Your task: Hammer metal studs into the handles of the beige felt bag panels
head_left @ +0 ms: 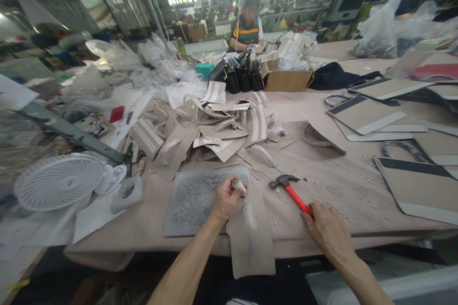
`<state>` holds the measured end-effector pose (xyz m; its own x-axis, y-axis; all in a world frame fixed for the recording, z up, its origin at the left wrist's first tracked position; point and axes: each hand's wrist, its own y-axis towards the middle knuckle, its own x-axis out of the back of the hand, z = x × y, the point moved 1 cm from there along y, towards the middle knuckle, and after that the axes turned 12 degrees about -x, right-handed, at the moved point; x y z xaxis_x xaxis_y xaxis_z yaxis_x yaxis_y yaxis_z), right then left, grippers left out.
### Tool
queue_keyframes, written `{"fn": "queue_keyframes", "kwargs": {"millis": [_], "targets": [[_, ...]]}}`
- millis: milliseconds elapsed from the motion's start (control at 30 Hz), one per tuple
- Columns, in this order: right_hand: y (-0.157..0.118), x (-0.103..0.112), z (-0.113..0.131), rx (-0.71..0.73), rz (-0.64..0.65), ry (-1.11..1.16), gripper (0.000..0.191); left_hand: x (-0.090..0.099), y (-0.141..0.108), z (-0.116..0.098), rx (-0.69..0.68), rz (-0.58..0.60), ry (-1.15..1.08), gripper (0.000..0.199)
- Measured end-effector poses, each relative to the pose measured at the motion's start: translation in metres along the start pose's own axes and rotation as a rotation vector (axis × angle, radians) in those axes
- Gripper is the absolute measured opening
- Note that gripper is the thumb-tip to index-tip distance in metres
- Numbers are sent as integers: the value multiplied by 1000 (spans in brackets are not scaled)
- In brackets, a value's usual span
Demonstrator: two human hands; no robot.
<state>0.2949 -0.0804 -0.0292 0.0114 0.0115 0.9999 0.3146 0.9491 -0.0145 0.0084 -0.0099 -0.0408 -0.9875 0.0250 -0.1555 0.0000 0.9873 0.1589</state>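
Note:
My left hand [227,200] is closed around a short whitish cylindrical piece [238,184], whose exact kind I cannot make out. It is over the far end of a beige panel [263,228] with a plastic-wrapped strip on it. That panel overlaps the right side of a grey, speckled slab [193,200] and hangs past the table's front edge. To the right, my right hand [327,228] grips the orange-red handle of a claw hammer [295,195]. The hammer's dark head lies at or just above the tabletop, pointing away to the left.
A heap of beige panels [229,128] lies beyond the slab. Larger panels with dark bands [418,181] are stacked at right. Small pale bits [332,207] are scattered near the hammer. A white fan [67,181] stands at left. Behind a cardboard box [288,80], a person [246,28] sits.

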Motion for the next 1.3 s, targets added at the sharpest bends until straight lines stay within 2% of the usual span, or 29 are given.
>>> {"fn": "queue_keyframes", "kwargs": {"millis": [67, 133, 233, 300, 367, 433, 467, 567, 633, 733, 800, 867, 967, 1033, 1100, 1133, 1200, 1233, 1300], "targets": [[0, 2, 3, -20, 79, 112, 15, 0, 0, -1, -6, 3, 10, 32], [0, 5, 9, -80, 222, 287, 14, 0, 0, -1, -7, 8, 19, 33], [-4, 12, 25, -243, 596, 742, 17, -1, -1, 0, -27, 35, 59, 30], [-9, 21, 39, -356, 793, 1009, 16, -2, -2, -1, -56, 60, 107, 26], [-15, 35, 53, -431, 850, 1161, 16, -3, -3, -2, -91, 84, 161, 23], [-19, 54, 64, -409, 777, 1221, 21, -4, -4, -4, -124, 114, 212, 22], [-21, 65, 69, -344, 687, 1215, 24, -4, -5, -6, -140, 132, 239, 21], [-25, 90, 78, -6, 271, 992, 31, -5, -8, -9, -177, 189, 316, 18], [-27, 96, 80, 195, 86, 766, 30, -4, -10, -11, -200, 211, 356, 17], [-25, 100, 79, 360, 48, 480, 28, -4, -11, -13, -219, 220, 373, 16], [-22, 117, 76, 393, 29, 410, 29, -3, -11, -13, -223, 225, 369, 16], [-20, 147, 75, 377, -78, 455, 32, -3, -11, -12, -230, 233, 367, 16], [-26, 186, 75, 226, -400, 617, 33, -3, -10, -10, -241, 249, 377, 16], [-32, 184, 77, 139, -563, 677, 33, -3, -11, -8, -246, 253, 385, 17], [-36, 158, 77, 210, -526, 631, 35, -3, -11, -7, -246, 246, 395, 16], [-36, 141, 77, 317, -411, 565, 36, -3, -11, -8, -246, 243, 400, 14], [-34, 108, 70, 391, -148, 395, 34, -3, -11, -9, -248, 251, 407, 12], [-32, 95, 64, 390, -44, 320, 32, -3, -11, -9, -251, 258, 406, 12], [-26, 80, 52, 337, 63, 216, 27, -3, -12, -10, -258, 268, 401, 13]]}}
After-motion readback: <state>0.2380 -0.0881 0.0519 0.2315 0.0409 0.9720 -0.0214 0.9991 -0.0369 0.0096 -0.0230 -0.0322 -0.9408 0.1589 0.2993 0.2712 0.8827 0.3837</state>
